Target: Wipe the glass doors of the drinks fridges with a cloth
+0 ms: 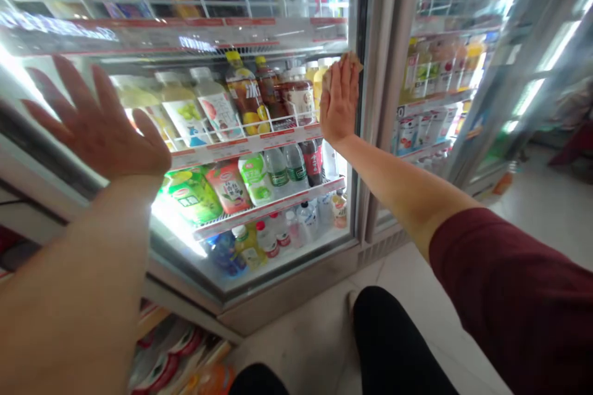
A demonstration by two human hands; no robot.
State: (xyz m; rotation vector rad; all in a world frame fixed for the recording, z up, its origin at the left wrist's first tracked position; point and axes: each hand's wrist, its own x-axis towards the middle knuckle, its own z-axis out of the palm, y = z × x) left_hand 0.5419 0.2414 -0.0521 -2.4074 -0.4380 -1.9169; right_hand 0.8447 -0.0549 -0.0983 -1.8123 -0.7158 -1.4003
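Observation:
In the head view, my left hand (104,129) is spread with its fingers apart at the left of a glass fridge door (290,281). Nothing is in it, and whether the palm touches the glass I cannot tell. My right hand (340,99) lies flat near the door's right edge, fingers together, over a tan cloth (356,62). Only an edge of the cloth shows past the fingertips; the rest is hidden under the hand. Behind the glass stand rows of drinks, among them an iced tea bottle (245,95) with a yellow cap and green drink packs (192,197).
A metal door frame (382,92) separates this door from a second fridge with juice bottles (435,68) at the right. Below left, a low shelf (152,321) holds packaged goods. My legs (393,339) are over the tiled floor (319,321).

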